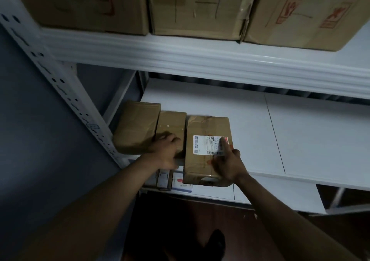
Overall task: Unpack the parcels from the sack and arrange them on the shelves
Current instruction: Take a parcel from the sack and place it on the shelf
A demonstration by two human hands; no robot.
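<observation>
Both hands (167, 150) (227, 163) flat on parcels (207, 150).

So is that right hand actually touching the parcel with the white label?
Touching: the head view shows the right hand lying on the labelled parcel, fingers across its label.

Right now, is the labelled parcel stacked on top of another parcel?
No, the labelled parcel lies directly on the middle shelf, beside the narrow parcel.

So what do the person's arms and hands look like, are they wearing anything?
Both arms are bare, with no sleeves showing anywhere along them. The left hand and the right hand wear no gloves, and I can see no watch, ring or bracelet. The light is dim, so tiny details could be missed.
</observation>
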